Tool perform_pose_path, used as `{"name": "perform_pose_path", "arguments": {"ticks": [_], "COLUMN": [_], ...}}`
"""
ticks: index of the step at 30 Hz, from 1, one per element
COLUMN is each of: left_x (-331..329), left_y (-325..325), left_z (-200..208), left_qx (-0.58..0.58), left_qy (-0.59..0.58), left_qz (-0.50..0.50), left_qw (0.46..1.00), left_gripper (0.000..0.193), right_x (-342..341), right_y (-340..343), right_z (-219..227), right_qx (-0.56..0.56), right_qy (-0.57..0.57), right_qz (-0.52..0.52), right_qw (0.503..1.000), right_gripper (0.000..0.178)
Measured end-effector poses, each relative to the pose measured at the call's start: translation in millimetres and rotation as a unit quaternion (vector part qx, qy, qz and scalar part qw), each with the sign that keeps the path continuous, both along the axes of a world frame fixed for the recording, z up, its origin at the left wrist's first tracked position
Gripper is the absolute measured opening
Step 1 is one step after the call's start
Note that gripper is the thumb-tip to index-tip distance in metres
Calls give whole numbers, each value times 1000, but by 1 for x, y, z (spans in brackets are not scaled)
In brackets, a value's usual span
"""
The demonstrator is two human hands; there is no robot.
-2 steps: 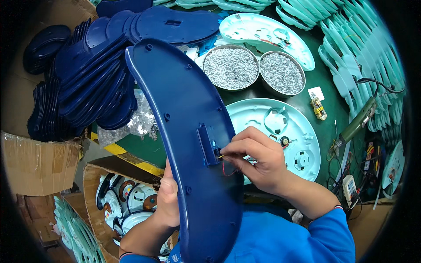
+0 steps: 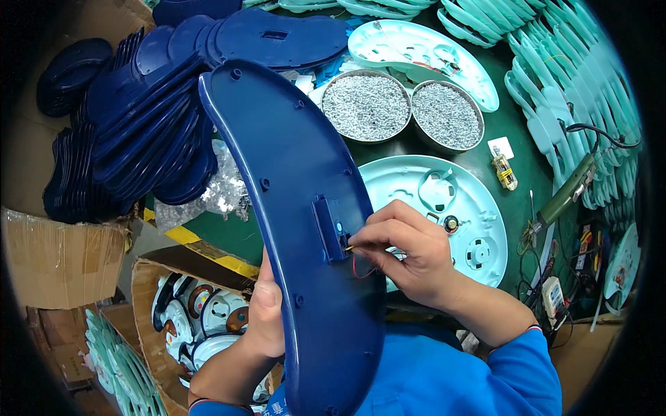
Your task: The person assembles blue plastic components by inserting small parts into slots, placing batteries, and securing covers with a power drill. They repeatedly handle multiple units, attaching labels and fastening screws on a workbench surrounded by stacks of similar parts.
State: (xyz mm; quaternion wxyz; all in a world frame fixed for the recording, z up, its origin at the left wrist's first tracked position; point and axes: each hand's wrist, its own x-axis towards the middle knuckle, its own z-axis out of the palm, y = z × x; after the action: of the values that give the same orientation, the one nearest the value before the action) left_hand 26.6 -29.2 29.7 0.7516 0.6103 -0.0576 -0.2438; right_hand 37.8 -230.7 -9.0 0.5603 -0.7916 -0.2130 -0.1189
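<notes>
A long, curved dark-blue plastic shell (image 2: 277, 152) stands tilted in front of me. My left hand (image 2: 267, 308) grips its left edge, thumb in sight and the other fingers hidden behind it. A raised rectangular compartment (image 2: 329, 229) sits near the shell's middle. At that compartment's lower right corner, my right hand (image 2: 409, 253) pinches a thin yellow wire (image 2: 349, 247) between thumb and forefinger. A thin red wire (image 2: 356, 269) loops just below those fingertips. Behind my right hand lies a mint-green shell (image 2: 388, 177) with round openings and a small round part.
Two round tins of small metal screws (image 2: 365, 105) (image 2: 446, 116) stand beyond the shell. Stacked dark-blue shells (image 2: 152, 118) fill the left, mint-green ones (image 2: 565, 111) the right. A green electric screwdriver (image 2: 565, 194) hangs at right. An open carton (image 2: 149, 305) of parts stands lower left.
</notes>
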Motion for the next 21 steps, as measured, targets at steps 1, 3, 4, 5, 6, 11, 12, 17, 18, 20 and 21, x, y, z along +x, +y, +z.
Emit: {"name": "perform_pose_path", "arguments": {"ticks": [1,3,4,5,6,11,12,17,18,20,21], "left_x": [0,1,3,7,8,5,6,6,3,-3,-4], "left_y": [2,9,12,15,15,15,15,23,24,26,27], "left_z": [-3,-11,-10,-8,-8,-5,-5,-13,-15,-19,-19], "left_qx": [-8,-23,-26,-30,-32,-26,-21,2,1,-3,1], "left_qy": [13,39,42,45,47,60,63,51,50,55,61], "left_qz": [-6,-17,-26,-35,-31,21,23,39,48,70,78], "left_qw": [1000,999,998,998,998,998,998,998,998,996,995], "left_gripper": [104,103,104,105,106,108,108,107,107,106,106], "right_x": [-1,-4,-5,-6,-7,-11,-12,-14,-15,-13,-13], "right_y": [1,3,4,4,4,9,9,11,10,12,14], "right_z": [-1,-2,-2,-2,-1,-4,-4,-6,-5,-11,-14], "right_qx": [7,21,6,-10,-27,2,3,-46,-46,3,27], "right_qy": [-3,-7,-21,-34,-49,-41,-32,-73,-70,-79,-82], "right_qz": [10,30,28,26,24,6,9,11,9,-9,-18], "right_qw": [1000,999,999,999,998,999,999,996,996,997,996], "right_gripper": [21,22,21,20,19,20,20,21,22,26,29]}}
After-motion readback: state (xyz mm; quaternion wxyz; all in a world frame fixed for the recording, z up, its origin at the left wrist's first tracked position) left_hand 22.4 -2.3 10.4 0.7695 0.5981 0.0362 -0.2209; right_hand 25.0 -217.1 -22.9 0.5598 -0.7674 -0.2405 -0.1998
